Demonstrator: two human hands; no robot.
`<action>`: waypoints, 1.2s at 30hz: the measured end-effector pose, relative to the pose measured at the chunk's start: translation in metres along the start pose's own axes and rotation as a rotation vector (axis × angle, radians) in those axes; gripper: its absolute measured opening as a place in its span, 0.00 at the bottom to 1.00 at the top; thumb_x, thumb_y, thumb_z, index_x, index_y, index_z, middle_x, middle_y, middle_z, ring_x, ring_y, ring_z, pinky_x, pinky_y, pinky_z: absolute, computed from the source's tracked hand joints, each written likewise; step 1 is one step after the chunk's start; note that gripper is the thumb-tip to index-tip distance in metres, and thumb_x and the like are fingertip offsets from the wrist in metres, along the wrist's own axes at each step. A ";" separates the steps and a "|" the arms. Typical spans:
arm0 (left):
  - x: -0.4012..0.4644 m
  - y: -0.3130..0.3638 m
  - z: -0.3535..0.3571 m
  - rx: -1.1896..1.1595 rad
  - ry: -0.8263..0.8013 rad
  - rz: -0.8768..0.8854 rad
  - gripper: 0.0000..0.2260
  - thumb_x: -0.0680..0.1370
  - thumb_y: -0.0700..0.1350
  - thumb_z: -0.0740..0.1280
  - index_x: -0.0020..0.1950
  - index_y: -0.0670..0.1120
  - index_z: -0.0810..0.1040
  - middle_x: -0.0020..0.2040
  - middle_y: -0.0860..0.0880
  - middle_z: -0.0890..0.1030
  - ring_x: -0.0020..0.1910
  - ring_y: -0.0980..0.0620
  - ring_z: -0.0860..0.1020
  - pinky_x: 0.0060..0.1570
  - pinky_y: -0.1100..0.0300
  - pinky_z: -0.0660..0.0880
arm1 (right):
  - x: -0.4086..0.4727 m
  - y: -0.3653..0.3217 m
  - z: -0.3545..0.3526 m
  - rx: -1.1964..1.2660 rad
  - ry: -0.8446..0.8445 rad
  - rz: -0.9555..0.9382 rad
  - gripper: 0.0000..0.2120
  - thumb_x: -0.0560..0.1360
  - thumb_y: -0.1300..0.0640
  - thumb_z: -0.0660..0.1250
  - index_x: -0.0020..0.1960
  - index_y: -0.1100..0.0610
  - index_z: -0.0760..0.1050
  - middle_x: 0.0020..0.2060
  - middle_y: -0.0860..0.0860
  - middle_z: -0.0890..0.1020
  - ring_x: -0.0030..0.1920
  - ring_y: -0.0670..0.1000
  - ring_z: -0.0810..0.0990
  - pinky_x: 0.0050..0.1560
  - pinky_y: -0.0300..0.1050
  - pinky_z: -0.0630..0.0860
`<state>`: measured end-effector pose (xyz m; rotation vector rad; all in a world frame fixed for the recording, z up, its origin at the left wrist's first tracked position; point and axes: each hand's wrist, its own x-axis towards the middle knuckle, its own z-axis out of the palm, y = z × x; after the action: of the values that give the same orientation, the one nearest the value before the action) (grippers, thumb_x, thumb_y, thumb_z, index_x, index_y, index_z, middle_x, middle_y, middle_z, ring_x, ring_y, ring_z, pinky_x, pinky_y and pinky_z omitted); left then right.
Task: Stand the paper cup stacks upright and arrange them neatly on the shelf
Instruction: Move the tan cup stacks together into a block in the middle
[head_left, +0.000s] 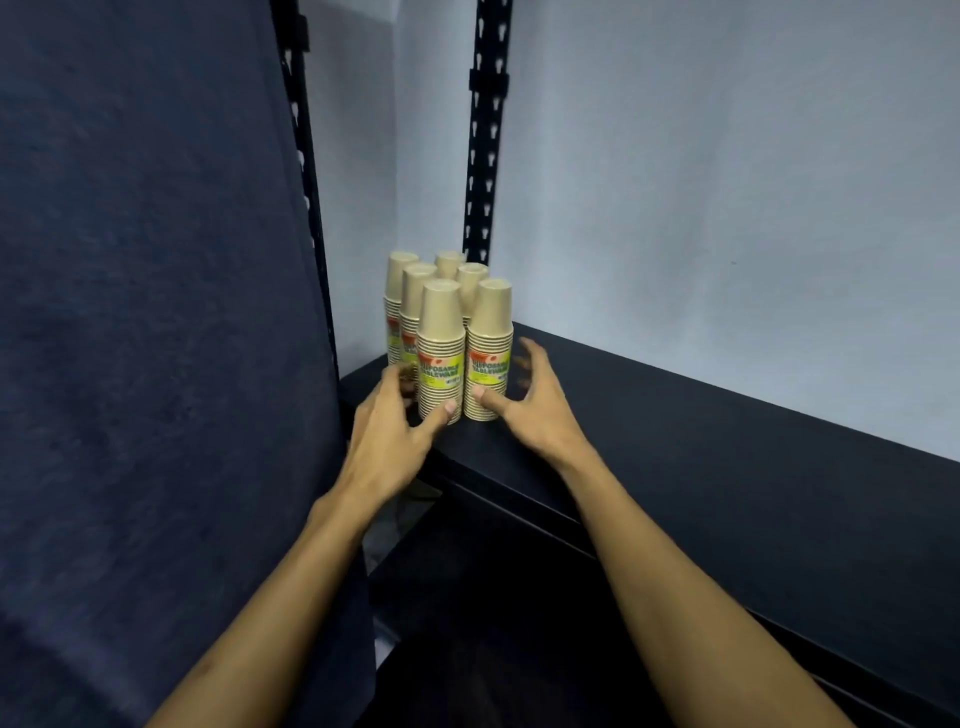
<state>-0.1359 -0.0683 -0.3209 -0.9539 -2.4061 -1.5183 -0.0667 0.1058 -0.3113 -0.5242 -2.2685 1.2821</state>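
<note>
At your far left hangs a dark blue fabric panel (145, 312), matte and faintly mottled, covering that whole side and hiding whatever lies behind it. Just right of it a black slotted metal upright (306, 171) runs down to the shelf corner, and a second upright (485, 130) stands against the pale, smooth wall (727, 182). Your left hand (387, 436) reaches in beside the cluster with fingers loosely spread, its thumb touching the base of the front left stack; its fingertips are blurred, so you cannot tell whether they touch the stacks behind. The paper cup stacks (441, 348) stand upright in the back left corner of the black shelf (701, 457), six tapered columns of tan, ribbed-edged cups set mouth down in two close rows (the front pair carry yellow-green printed labels). Your right hand (535, 400) is opened wide, thumb against the foot of the front right stack, fingers splayed just beside it without closing round it. The shelf board is flat and matte, its front edge running off to the lower right.
</note>
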 end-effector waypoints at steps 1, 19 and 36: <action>0.003 0.001 0.003 -0.018 0.008 0.009 0.27 0.76 0.55 0.73 0.71 0.48 0.69 0.61 0.54 0.79 0.56 0.58 0.77 0.53 0.67 0.71 | 0.002 0.004 0.002 0.028 0.003 -0.029 0.50 0.65 0.36 0.75 0.79 0.45 0.54 0.75 0.46 0.70 0.76 0.50 0.68 0.76 0.67 0.58; 0.003 0.038 0.062 -0.108 -0.157 0.098 0.21 0.75 0.52 0.75 0.64 0.48 0.75 0.47 0.62 0.81 0.47 0.70 0.79 0.48 0.75 0.74 | -0.061 0.026 -0.079 -0.126 0.068 -0.121 0.24 0.75 0.49 0.75 0.66 0.48 0.68 0.57 0.36 0.79 0.57 0.39 0.79 0.57 0.35 0.75; -0.038 0.131 0.162 -0.245 -0.506 0.256 0.22 0.73 0.54 0.77 0.63 0.48 0.76 0.48 0.57 0.83 0.47 0.63 0.81 0.51 0.64 0.79 | -0.171 0.058 -0.202 -0.237 0.334 0.046 0.25 0.74 0.50 0.75 0.66 0.47 0.68 0.57 0.35 0.80 0.57 0.33 0.78 0.54 0.28 0.74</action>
<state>0.0033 0.0916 -0.3152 -1.8120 -2.2908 -1.6523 0.1940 0.1794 -0.3086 -0.8135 -2.1415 0.8711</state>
